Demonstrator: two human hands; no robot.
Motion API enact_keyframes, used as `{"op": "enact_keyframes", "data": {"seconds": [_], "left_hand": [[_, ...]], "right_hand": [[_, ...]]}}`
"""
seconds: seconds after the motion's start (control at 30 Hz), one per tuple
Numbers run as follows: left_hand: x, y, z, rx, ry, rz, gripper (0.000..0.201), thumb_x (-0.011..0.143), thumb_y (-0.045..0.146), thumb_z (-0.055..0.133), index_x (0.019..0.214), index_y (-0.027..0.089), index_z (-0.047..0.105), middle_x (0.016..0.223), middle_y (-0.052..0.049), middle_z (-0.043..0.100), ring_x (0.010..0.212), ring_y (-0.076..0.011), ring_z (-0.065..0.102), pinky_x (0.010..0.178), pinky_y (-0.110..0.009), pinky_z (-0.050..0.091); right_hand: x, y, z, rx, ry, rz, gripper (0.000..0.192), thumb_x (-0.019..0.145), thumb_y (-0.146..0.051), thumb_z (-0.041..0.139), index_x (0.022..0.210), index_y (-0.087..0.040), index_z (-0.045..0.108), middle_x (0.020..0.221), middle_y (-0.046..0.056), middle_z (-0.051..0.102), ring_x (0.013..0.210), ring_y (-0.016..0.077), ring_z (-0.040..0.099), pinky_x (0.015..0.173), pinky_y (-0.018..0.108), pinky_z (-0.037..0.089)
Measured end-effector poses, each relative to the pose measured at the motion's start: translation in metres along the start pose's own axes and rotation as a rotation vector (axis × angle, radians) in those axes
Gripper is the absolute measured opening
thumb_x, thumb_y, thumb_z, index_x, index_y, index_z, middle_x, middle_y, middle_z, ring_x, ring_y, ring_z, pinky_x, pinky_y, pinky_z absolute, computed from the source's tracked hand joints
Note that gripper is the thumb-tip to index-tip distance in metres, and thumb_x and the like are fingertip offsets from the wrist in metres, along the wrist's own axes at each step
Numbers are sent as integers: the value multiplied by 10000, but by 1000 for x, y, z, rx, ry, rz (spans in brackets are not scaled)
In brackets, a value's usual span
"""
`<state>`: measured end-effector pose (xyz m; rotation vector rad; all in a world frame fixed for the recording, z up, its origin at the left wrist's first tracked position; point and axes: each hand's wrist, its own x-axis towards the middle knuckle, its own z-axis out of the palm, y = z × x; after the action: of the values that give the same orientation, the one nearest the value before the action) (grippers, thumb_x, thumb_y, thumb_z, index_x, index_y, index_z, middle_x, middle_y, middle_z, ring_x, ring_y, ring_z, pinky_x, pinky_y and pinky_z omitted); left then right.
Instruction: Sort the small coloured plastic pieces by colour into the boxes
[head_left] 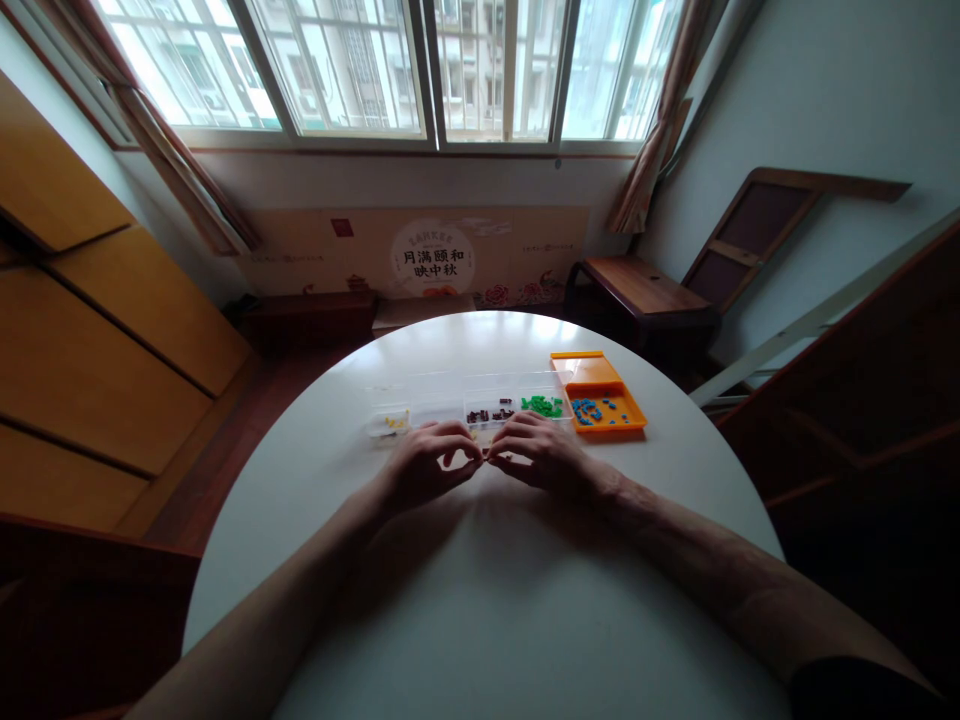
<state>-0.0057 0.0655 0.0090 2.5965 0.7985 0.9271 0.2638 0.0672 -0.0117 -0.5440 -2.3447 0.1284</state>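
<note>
My left hand [431, 460] and my right hand [538, 452] meet above the white table, thumbs and fingertips pinched together. Between the fingertips is something tiny and dark that is too small to make out. Just beyond them, a clear plastic box holds small dark brown pieces [478, 416] and bright green pieces [541, 405]. Small blue pieces [588, 410] lie in an orange box [637, 420] with its lid folded back, to the right of my right hand. Several small yellow pieces [397, 421] rest in a white dish [376, 424] beyond my left hand.
The round white table [480, 620] fills the middle. Past its far edge are a wooden stool [637, 285] and a printed panel [300, 240] under the window. Wooden cabinets [112, 370] stand at the left, and a folded chair [750, 235] leans on the right wall.
</note>
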Motion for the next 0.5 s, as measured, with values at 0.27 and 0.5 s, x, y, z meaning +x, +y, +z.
{"op": "enact_keyframes", "data": {"seconds": [0.27,0.5], "left_hand": [[-7,-10,-6,263,64,-196,135,1003,334,737,958,256,837,1001,-19,800,743,-148,681,834,-334,519],[-7,-7,-5,281,17,-321,192,1006,388,699,1030,283,858,1051,-27,787,743,-158,658,791,-323,526]], "right_hand": [[-6,9,5,-62,283,338,112,1076,-314,708,1005,-269,781,1023,45,809,972,246,715,928,426,562],[-9,13,4,-233,286,518,156,1073,-385,709,1019,-281,811,1062,40,807,1032,278,680,1054,481,492]]}}
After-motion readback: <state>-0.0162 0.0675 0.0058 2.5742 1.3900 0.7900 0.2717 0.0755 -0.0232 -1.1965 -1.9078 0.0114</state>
